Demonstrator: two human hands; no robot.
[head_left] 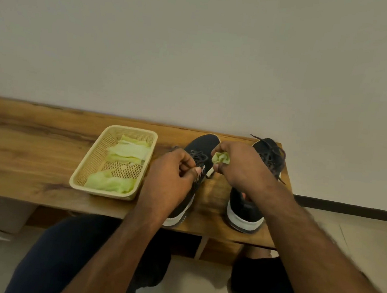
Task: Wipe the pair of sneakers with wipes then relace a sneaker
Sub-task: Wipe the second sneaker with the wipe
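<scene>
Sneakers are placed on the wooden bench (pixel 34 145) at centre right of the frame. The left sneaker (pixel 203 147) is gripped by the left hand (pixel 172 179). A crumpled green wipe (pixel 221 159) is pinched in the right hand (pixel 240 165), above the right sneaker (pixel 245 210). More wipes (pixel 128 150) are lying in the basket (pixel 86 166), centre left.

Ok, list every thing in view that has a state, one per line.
left hand: gripping the left sneaker at its laces
right hand: holding a crumpled green wipe
green wipe: bunched, above the left sneaker
left sneaker: upright on the bench, laced
right sneaker: upright, untouched, laces loose
basket: open, green wipes inside
bench: carrying basket and sneakers
</scene>
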